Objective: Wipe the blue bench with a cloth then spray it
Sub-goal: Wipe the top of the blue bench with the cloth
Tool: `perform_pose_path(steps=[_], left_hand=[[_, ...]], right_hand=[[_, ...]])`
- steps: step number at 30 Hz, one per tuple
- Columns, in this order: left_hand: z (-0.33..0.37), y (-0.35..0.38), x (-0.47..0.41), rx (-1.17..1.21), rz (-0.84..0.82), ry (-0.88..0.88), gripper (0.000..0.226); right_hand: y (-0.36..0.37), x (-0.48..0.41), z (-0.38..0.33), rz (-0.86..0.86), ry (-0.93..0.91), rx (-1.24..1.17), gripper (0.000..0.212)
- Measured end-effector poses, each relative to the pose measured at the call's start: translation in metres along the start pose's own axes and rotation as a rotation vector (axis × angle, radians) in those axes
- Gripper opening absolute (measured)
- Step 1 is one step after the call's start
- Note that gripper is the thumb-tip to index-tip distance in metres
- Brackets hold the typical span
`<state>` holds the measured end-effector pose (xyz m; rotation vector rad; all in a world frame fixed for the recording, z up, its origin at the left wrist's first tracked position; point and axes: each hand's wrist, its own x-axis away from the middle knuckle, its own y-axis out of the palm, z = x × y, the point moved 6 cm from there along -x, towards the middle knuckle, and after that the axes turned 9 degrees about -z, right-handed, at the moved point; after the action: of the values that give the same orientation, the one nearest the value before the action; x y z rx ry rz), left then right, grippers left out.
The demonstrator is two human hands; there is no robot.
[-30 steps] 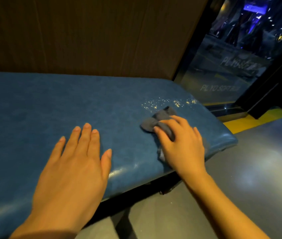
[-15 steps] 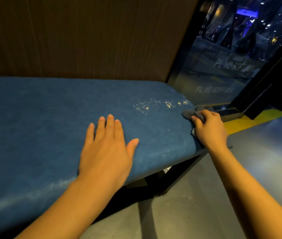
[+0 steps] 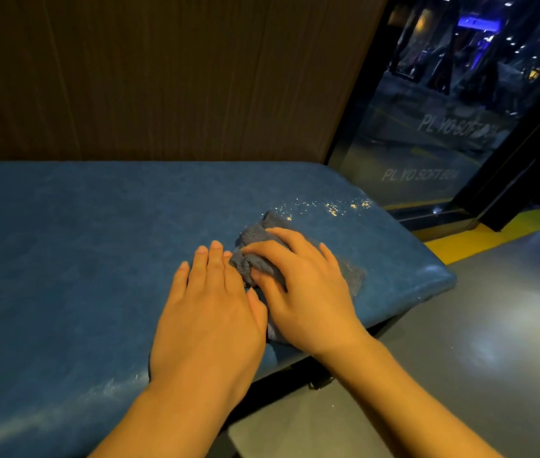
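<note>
— Cloth [image 3: 255,256] first: where is it?
— Bunched up on the blue worktop [image 3: 63,259], near its right end. The right hand [image 3: 305,285] presses down on it, fingers bent over the folds.
— And the left hand [image 3: 209,309]?
— Flat and open on the worktop, holding nothing, just beside the right hand.
— Anything else?
— Little pale crumbs [image 3: 331,208] lie just past the cloth.

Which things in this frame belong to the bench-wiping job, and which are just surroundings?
Job: blue bench; grey cloth under right hand; left hand flat beside it; pale crumbs beyond the cloth.
Surroundings: wood wall panel; glass pane; yellow floor strip. No spray bottle visible.
</note>
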<state>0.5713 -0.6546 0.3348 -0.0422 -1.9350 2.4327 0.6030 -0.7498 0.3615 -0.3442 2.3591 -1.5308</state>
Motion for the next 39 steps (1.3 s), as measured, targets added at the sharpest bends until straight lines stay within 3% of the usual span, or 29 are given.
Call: perform_pose_path(steps=[2, 10, 12, 16, 20, 29, 34, 39], left_hand=[[0.000, 0.004, -0.002, -0.034, -0.070, -0.004, 0.059], [0.009, -0.017, -0.011, -0.066, -0.078, -0.003, 0.059], [0.008, -0.018, -0.017, -0.065, -0.008, -0.049, 0.058], [0.002, -0.008, -0.025, -0.106, -0.058, -0.135, 0.086], [-0.002, 0.006, -0.020, -0.042, -0.116, -0.074, 0.060], [0.000, 0.007, -0.021, -0.008, 0.014, -0.049, 0.060], [0.001, 0.006, -0.022, -0.035, 0.082, -0.049, 0.060], [0.003, 0.006, -0.023, -0.053, 0.161, -0.043, 0.059]], right_hand=[[-0.002, -0.012, 0.003, -0.071, -0.056, -0.003, 0.045], [0.001, -0.082, 0.005, -0.198, -0.284, 0.075, 0.030], [0.004, -0.098, 0.005, -0.185, -0.253, 0.101, 0.031], [0.004, -0.121, 0.016, -0.112, -0.165, 0.109, 0.029], [-0.002, -0.143, 0.037, -0.075, -0.032, 0.194, 0.032], [-0.028, -0.174, 0.074, -0.154, 0.073, 0.389, 0.060], [-0.051, -0.187, 0.102, -0.220, 0.129, 0.471, 0.054], [-0.078, -0.180, 0.150, -0.199, 0.211, 0.306, 0.033]])
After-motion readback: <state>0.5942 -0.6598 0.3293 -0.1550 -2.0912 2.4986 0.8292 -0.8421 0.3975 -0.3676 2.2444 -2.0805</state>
